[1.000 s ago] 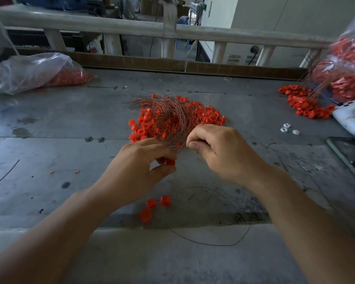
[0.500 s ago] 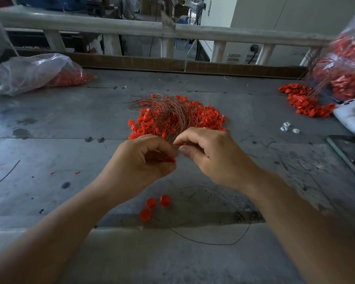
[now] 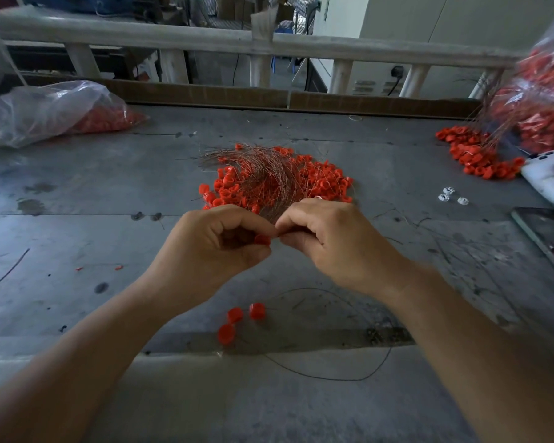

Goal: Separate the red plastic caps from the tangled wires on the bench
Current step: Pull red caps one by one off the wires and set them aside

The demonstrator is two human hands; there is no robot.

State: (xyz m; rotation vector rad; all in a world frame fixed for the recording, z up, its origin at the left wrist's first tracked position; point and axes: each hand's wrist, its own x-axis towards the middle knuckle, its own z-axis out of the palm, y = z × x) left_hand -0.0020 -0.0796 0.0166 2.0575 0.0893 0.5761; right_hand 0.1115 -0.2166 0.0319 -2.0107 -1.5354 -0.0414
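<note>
Our left hand (image 3: 211,247) is curled tight over the bench (image 3: 109,193), the thumb and forefinger pinching a single red cap (image 3: 262,240) at their tips, while the other fingers are folded into the palm. Our right hand (image 3: 328,241) meets it from the other side, almost touching. Its fingers are curled too, with thumb and forefinger pressed together just to the right of that cap, where the tangled wires (image 3: 263,174) narrow to a thin end between our hands. We seem to be pinching a strand from that bundle, but it is too fine for us to follow to the cap. The wires fan away from our fingertips and lie across the main pile of red caps (image 3: 320,180) in the middle of the bench, just beyond our knuckles. Nearer to us, below our wrists, three loose caps (image 3: 234,314) lie close together near the front edge, apart from the pile, and a single dark wire (image 3: 333,377) curves in a loop beside them. At the far left a clear plastic bag (image 3: 45,113) lies on its side with red caps inside. At the far right a second bag (image 3: 541,100), full of caps and wires, stands over a smaller heap of caps (image 3: 474,155). Beside that heap lies a white device (image 3: 547,183), with a few small white pieces (image 3: 448,195) near it and a dark flat screen (image 3: 550,231) at the right edge.
</note>
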